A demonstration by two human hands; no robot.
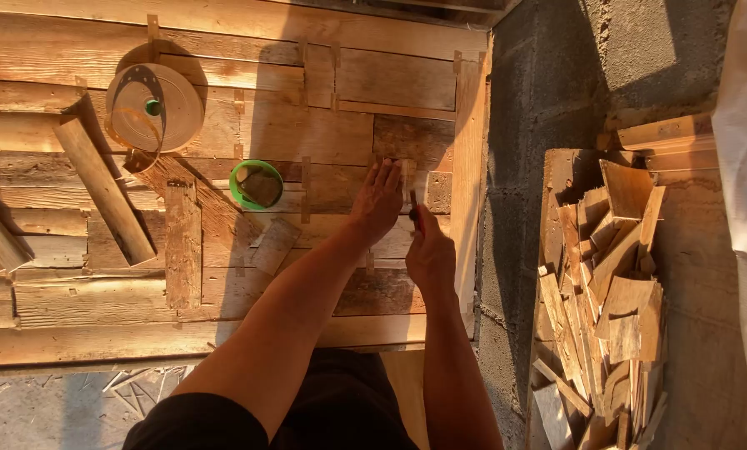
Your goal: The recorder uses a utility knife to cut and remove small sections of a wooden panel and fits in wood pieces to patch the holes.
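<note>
We see a wooden panel of joined boards lying flat, with a reel of strapping on its far left part and a small round bowl nearer the middle. A loose wooden bar lies left of the bowl. Both hands, the left hand and the right hand, sit at the panel's right edge. Well apart to the right, across the block floor, lies a pile of wood offcuts.

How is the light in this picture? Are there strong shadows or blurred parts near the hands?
Head view: warm, low sunlight tints the wooden panel orange; a broad shadow covers its middle, falling over the left hand and right hand; the green bowl sits at the shadow's edge; the scrap wood pile is sunlit; nothing looks noticeably blurred.
</note>
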